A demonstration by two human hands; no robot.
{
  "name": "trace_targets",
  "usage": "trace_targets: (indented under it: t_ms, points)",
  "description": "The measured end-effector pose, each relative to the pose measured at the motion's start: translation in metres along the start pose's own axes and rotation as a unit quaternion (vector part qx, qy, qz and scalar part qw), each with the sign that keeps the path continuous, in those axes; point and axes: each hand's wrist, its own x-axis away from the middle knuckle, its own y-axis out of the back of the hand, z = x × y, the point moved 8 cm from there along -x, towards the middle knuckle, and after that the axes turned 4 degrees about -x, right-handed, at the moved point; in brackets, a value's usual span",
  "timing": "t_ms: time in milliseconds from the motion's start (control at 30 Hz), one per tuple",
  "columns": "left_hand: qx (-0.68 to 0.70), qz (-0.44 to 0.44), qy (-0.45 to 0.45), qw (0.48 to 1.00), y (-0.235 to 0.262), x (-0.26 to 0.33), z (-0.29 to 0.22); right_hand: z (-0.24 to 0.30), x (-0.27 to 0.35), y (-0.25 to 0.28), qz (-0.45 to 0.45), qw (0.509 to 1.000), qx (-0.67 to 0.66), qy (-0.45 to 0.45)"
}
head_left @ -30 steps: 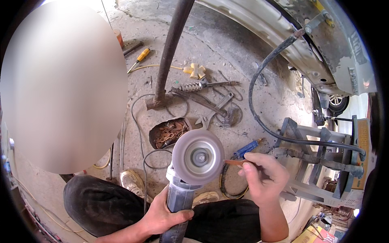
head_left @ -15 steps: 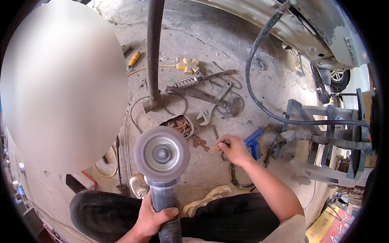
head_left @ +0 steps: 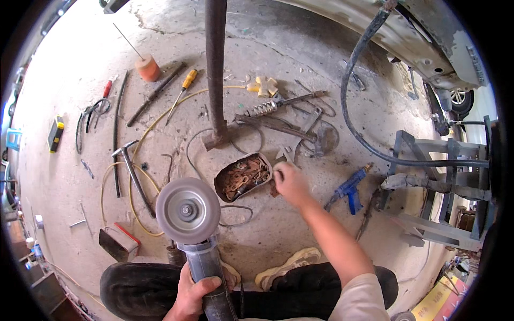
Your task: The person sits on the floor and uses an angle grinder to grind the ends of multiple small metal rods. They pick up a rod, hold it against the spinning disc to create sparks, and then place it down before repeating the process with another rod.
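Grinder [head_left: 198,246] in left hand [head_left: 191,293], off floor [head_left: 278,227]; right hand [head_left: 292,184] beside container edge [head_left: 267,161].

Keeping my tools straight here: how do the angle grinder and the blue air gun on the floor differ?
The angle grinder is gripped in the left hand; the blue air gun lies on the floor. The grinder carries a broad round disc, while the gun has a narrow brass-coloured tip. The grinder's body is dark grey; the gun's is bright blue. Both are handheld tools.
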Motion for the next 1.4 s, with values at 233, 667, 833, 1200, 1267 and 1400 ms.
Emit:
trace_targets:
  t_ms: [233, 667, 833, 1200, 1267, 1400]
  points:
    - [-0.009, -0.002, -0.004, 1.0, 0.005, -0.002, 0.0, 0.05, -0.013, -0.108, 0.202, 0.961, 0.112, 0.149]
    - [-0.027, 0.026, 0.001, 0.999, 0.004, -0.004, -0.006, 0.061, -0.017, -0.146, 0.236, 0.93, 0.238, 0.149]
    - [-0.024, 0.007, -0.013, 1.0, 0.006, -0.005, -0.004, 0.06, -0.036, -0.058, 0.091, 0.993, 0.016, 0.078]
    - [-0.004, 0.098, -0.045, 0.994, -0.04, -0.017, -0.034, 0.1, -0.001, 0.183, 0.04, 0.951, -0.287, -0.108]
    - [0.017, 0.127, -0.043, 0.991, -0.052, -0.02, -0.035, 0.104, 0.015, 0.208, -0.003, 0.946, -0.314, -0.086]
    - [0.046, 0.206, -0.004, 0.977, -0.072, -0.022, -0.037, 0.123, 0.045, 0.251, -0.057, 0.901, -0.409, -0.134]
